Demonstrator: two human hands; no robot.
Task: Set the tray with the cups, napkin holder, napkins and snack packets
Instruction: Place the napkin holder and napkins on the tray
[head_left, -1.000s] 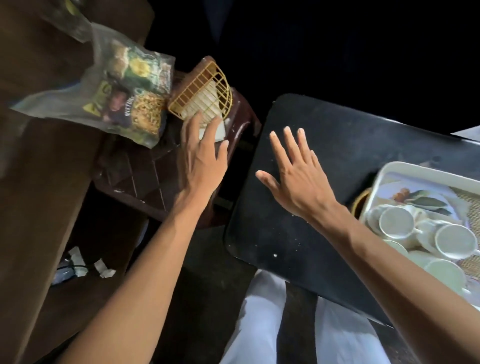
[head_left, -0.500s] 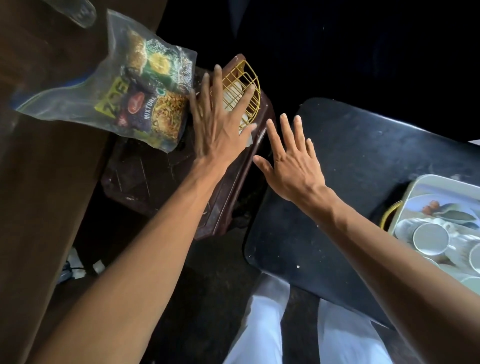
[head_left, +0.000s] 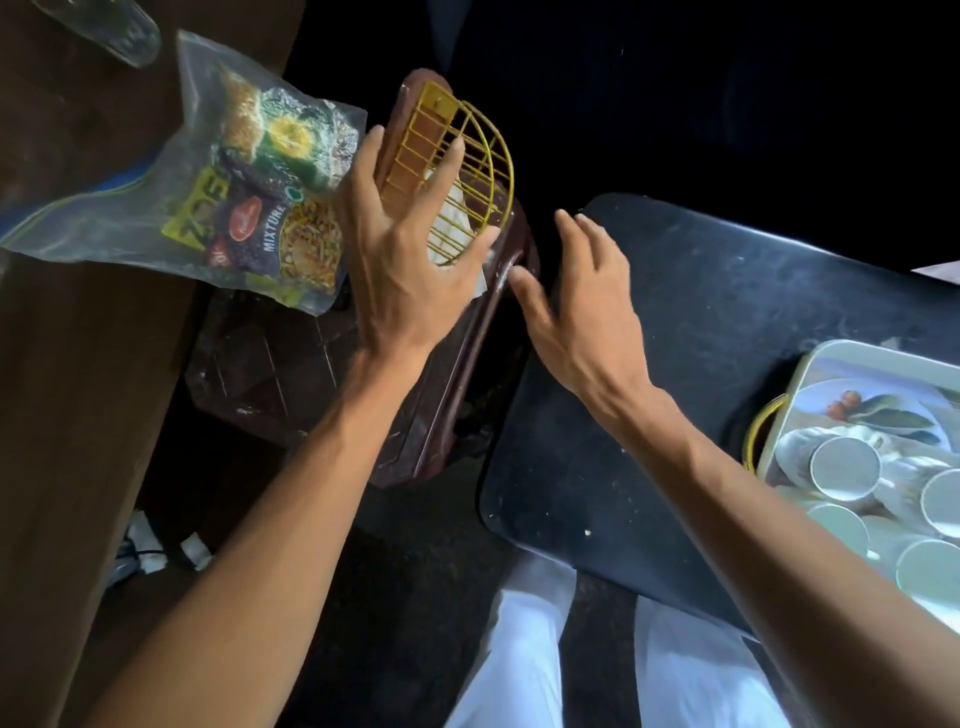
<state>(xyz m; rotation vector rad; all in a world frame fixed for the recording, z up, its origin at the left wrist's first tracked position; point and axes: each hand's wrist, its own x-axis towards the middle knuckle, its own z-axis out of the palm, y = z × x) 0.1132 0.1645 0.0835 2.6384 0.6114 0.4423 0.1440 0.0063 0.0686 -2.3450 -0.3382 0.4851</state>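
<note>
At the far left, the clear plastic zip bag of printed snack packets lies half on the brown wooden table and half over the dark brown plastic stool. We see nothing touching it.

Just right of the bag is our left hand. 1 second ago it was short of the yellow wire napkin holder, fingertips only at the holder's near edge. Now it is over the holder with all 5 fingers spread wide across the wire grid. The fingers are not yet curled round the frame, and we cannot say for sure whether they already touch it. The holder lies tipped on the stool's far corner, with the white paper napkins showing through its bars.

Our right hand has also moved left. It has left the middle of the black tabletop and is now over the gap beside the stool. Its fingers are loosely bent and apart, and it holds nothing.

At the far right edge, the white rectangular tray stands on the black top, with at least 4 white cups already on it.

We judge the cups to be done. The holder with its napkins looks like the next item to lift, probably with 2 hands. The snack bag would follow it.
</note>
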